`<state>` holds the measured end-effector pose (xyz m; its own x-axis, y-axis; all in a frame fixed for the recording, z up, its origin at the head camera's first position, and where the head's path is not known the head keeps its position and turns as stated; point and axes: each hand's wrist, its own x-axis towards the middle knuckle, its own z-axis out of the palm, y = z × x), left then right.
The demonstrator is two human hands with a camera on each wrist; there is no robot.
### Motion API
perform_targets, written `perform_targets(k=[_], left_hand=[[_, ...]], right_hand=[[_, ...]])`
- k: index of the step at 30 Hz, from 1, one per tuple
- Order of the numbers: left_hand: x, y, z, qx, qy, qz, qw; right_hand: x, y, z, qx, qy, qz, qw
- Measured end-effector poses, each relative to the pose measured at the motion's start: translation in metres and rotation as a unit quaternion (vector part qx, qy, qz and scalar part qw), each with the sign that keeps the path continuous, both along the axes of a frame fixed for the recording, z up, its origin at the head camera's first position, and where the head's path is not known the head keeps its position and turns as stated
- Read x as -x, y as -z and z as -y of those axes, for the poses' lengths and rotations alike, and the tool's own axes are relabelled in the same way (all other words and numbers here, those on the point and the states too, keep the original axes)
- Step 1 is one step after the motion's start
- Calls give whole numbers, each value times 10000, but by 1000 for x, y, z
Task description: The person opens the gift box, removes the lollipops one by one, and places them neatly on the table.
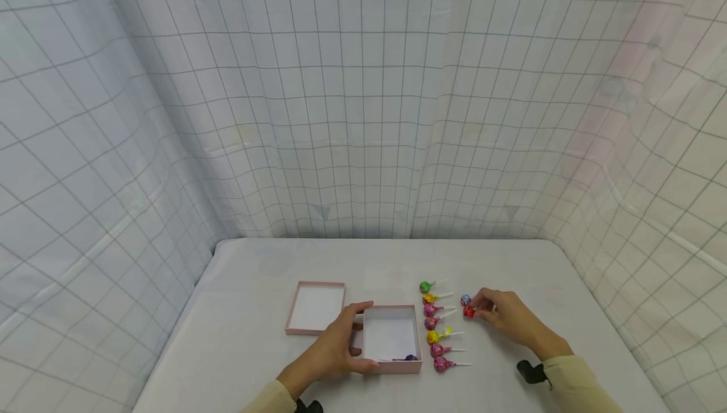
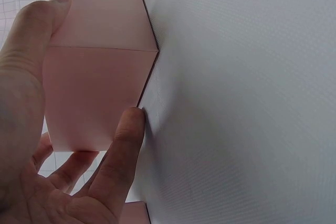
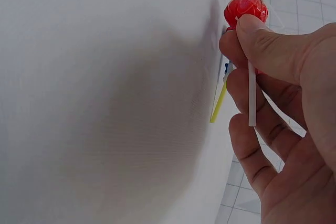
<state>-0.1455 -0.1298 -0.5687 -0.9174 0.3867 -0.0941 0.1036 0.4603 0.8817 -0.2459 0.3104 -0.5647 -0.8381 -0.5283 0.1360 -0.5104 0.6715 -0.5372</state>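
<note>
My left hand [image 1: 335,345] holds a pink open-topped box [image 1: 394,368] from its left side. Its thumb lies on the front wall and the other fingers spread along the left side to the back corner, as the left wrist view also shows. Inside the box, a dark purple-wrapped lollipop [image 1: 410,357] lies along the front. To the right, my right hand [image 1: 511,317] pinches a red-wrapped lollipop [image 3: 244,8] between thumb and forefinger just under its head, its white stick [image 3: 252,100] pointing back toward the palm. A blue-wrapped lollipop [image 1: 466,300] lies just beyond it.
A column of several lollipops, among them a green one [image 1: 425,287] and a yellow one [image 1: 433,336], lies right of the box, sticks pointing right. Left of the box is a shallow pink lid [image 1: 317,309], white inside up. Gridded white curtains [image 1: 363,116] surround the white table [image 1: 244,312].
</note>
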Motion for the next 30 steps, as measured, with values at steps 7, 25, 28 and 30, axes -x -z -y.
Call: perform_targets(k=[7, 25, 28, 30], left_hand=[[0, -2, 0, 57, -12, -33, 10000], [-2, -5, -1, -11, 48, -76, 10000], [-2, -4, -1, -14, 36, -68, 10000], [-2, -4, -1, -21, 31, -70, 10000]], right_hand=[[1, 4, -1, -63, 142, -8, 9999], [0, 10, -2, -53, 290, -172, 9994], [0, 10, -3, -61, 311, -201, 9993], [-1, 9, -3, -54, 315, -239, 9992]])
